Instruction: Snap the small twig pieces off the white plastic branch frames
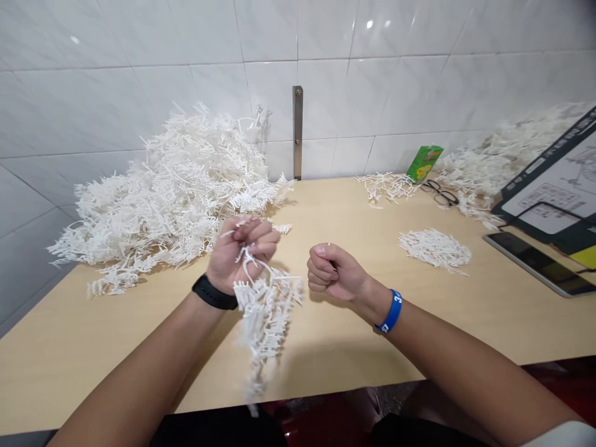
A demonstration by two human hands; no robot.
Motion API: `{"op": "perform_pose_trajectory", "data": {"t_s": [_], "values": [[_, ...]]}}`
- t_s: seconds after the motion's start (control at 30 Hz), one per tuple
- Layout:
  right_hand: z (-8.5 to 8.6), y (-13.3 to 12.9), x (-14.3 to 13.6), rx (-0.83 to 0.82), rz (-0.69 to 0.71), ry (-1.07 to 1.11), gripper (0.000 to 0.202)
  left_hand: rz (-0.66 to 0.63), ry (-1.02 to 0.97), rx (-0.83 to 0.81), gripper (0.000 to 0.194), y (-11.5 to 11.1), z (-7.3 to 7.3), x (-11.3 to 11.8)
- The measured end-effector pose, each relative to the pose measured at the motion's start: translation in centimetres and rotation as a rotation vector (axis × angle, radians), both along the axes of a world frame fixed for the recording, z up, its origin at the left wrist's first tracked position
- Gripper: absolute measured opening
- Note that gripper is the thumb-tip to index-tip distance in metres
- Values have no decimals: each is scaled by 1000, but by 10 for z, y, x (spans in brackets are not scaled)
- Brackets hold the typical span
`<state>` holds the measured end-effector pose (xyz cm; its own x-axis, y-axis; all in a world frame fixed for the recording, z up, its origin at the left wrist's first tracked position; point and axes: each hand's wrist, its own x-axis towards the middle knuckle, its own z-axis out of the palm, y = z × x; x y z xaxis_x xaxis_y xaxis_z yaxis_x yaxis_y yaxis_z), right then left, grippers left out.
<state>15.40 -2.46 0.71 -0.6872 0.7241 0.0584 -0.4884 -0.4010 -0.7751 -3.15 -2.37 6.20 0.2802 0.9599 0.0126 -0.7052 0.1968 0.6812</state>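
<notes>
In the head view, the left hand (249,245) grasps a white cluster (265,313) dangling over the table (349,354), the right hand (335,271) is clenched (contents unclear), and the small pile (435,249) looks done, the large heap (181,180) untouched.

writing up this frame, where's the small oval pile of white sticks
In the head view, the oval pile lies on the right side of the table, between the right hand and the dark-screened device, nearer the wearer than the green box.
</notes>
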Motion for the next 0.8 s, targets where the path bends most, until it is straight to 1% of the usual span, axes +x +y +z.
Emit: {"op": "perform_pose_trajectory", "data": {"t_s": [0.03,0.1,0.2,0.3,0.37,0.43,0.5,0.57,0.6,0.67,0.7,0.73,0.77,0.8], "values": [[0,2,1,-39,-8,5,41,25,-21,16,48,2,3,-4],[0,5,1,-119,-14,19,41,15,-9,22,48,7,2,-7],[0,9,0,-196,-37,43,31,-49,78,-2,46,15,-11,-4],[3,11,-2,-219,-106,55,19,-47,132,14,44,20,-24,-1],[8,15,0,-217,-175,37,20,-26,148,39,43,21,-29,-1],[18,22,9,-189,-240,-51,28,-10,174,57,41,22,-31,-2],[30,32,28,-93,-298,-258,34,4,209,61,40,23,-32,-2],[42,43,56,109,-384,-615,35,14,238,54,39,23,-32,-2],[46,48,73,257,-467,-846,36,18,248,49,39,23,-32,-1],[50,55,106,569,-677,-1373,38,23,262,42,38,22,-33,0],[50,57,121,662,-718,-1608,39,25,272,40,38,22,-33,1],[47,59,133,685,-708,-1787,38,28,285,38,37,22,-33,1],[44,59,141,681,-672,-1909,36,31,299,36,37,22,-34,2],[41,58,144,674,-637,-1981,35,33,312,35,37,22,-35,2]]}}
